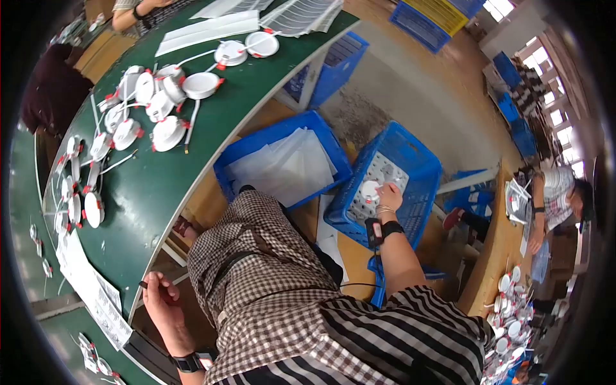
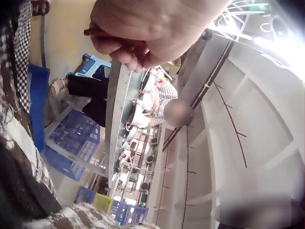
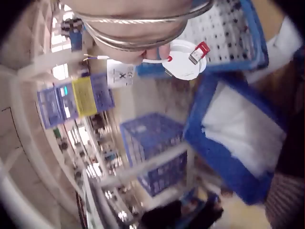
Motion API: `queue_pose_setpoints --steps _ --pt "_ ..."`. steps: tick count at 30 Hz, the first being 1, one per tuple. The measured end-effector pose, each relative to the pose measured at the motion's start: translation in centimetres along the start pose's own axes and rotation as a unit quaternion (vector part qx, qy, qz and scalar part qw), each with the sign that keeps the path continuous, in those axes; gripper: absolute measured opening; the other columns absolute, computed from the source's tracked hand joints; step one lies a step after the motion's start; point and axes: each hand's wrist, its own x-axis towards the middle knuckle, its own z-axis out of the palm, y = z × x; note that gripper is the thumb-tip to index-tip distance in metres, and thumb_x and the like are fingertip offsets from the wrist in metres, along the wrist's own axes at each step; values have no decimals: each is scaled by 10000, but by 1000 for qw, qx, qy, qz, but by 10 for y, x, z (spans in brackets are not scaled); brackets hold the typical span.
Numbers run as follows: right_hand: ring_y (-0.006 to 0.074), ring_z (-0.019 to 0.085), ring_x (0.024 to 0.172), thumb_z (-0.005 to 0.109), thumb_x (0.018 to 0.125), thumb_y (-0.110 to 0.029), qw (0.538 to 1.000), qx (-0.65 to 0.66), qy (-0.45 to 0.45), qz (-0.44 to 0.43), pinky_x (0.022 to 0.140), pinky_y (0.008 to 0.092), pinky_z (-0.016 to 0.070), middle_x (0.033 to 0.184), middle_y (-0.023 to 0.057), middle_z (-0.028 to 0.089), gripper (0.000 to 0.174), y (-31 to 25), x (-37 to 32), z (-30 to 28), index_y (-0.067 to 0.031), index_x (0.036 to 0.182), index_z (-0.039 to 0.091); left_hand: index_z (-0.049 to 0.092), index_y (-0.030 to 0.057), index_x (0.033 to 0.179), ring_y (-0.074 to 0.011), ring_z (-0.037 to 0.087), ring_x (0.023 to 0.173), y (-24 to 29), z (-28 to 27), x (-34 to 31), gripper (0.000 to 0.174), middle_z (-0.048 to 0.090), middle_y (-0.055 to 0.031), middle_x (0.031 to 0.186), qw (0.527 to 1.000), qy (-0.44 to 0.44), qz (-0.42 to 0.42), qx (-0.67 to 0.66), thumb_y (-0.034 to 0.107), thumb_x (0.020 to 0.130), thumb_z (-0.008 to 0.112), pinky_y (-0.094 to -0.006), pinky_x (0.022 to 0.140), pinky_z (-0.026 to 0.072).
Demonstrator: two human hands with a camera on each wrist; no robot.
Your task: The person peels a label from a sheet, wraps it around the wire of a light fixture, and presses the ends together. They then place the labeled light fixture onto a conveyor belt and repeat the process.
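My right hand (image 1: 389,197) holds a round white downlight (image 3: 183,64) with red clips and a short white cable. It is low inside a blue crate (image 1: 420,157), over a white panel dotted with holes (image 1: 393,168). In the right wrist view the fingers are partly hidden behind the wrist and bracelets. My left hand (image 1: 163,298) hangs beside the green table's edge, fingers loosely curled. A small dark bit (image 2: 89,32) shows at one of its fingertips.
Several downlights (image 1: 168,133) lie on the green table (image 1: 167,192) at left, with paper sheets (image 1: 208,32) behind. A blue bin (image 1: 224,168) with white sheets stands beside the crate. People sit around, and a wooden table (image 1: 491,256) at right bears more downlights.
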Motion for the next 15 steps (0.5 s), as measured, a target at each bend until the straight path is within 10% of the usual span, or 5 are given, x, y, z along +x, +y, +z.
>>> queue_pose_setpoints --steps 7,9,11,14,15 --pt "231 627 758 609 783 -90 975 24 210 63 667 305 494 864 155 637 221 40 48 -89 59 946 603 521 87 860 -75 429 518 4 34 -9 171 480 16 682 997 -44 15 58 250 909 543 -195 439 316" --pt "248 642 836 557 813 -134 941 -187 261 101 707 335 505 924 170 650 227 17 33 -86 20 965 625 528 69 832 -81 429 500 2 43 -10 185 487 2 667 997 -53 18 58 236 910 539 -205 423 305" --pt "262 643 899 504 832 -204 683 -718 -136 15 731 376 511 1025 143 643 248 26 39 -106 -65 966 659 525 68 831 -81 427 502 0 50 -11 184 485 -1 669 996 -68 14 59 232 911 536 -205 422 306" --pt "268 640 850 499 806 -228 795 -563 -225 26 675 392 533 1007 97 647 228 140 30 -137 -136 890 689 521 67 829 -82 423 503 -1 57 -13 181 481 -4 673 994 -89 12 68 226 914 531 -203 419 308" --pt "261 618 896 496 851 -210 919 -310 -126 207 736 417 521 1014 102 624 231 121 5 -118 -113 1031 603 519 67 828 -82 421 504 0 59 -15 181 479 -4 675 992 -95 16 78 224 915 528 -203 416 309"
